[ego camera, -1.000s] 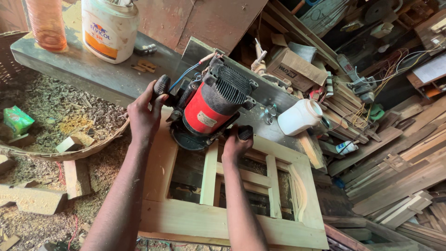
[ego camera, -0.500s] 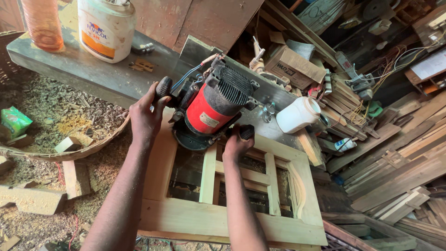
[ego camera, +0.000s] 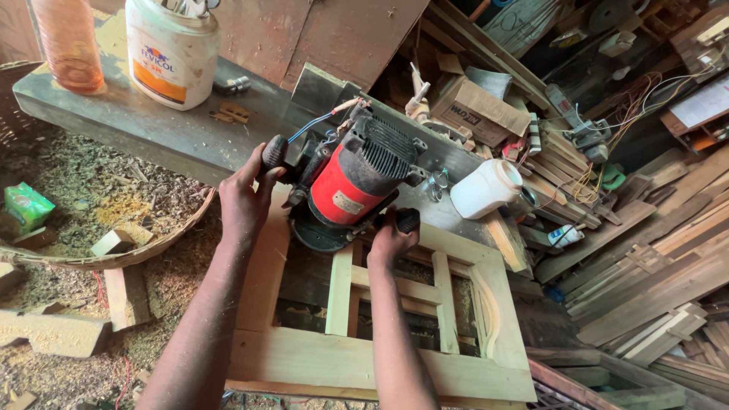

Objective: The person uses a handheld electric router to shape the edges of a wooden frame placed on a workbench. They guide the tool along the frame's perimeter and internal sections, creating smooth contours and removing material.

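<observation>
Nearest the camera, a pale wooden frame (ego camera: pixel 357 357) with slats lies flat, its long rails running away from the person. Both bare forearms reach over it. At its far end sits a red-bodied electric router (ego camera: pixel 353 186) with a black vented cap, its round base on the frame's top rail. The left hand (ego camera: pixel 244 199) is curled tight round the black knob on the tool's left side; the right hand (ego camera: pixel 389 239) is closed over the matching knob on its right, lower and closer to the body. So the router lies between the two hands, its motor axis leaning up and away from the person, and the right hand is the nearer one. Just beyond stands a grey workbench (ego camera: pixel 152 129) bearing a white glue tub (ego camera: pixel 171 53), an orange bottle (ego camera: pixel 70 42) and a white jug (ego camera: pixel 486 188). Left lies a basket of sawdust (ego camera: pixel 91 205); right, stacked timber offcuts (ego camera: pixel 653 281).
</observation>
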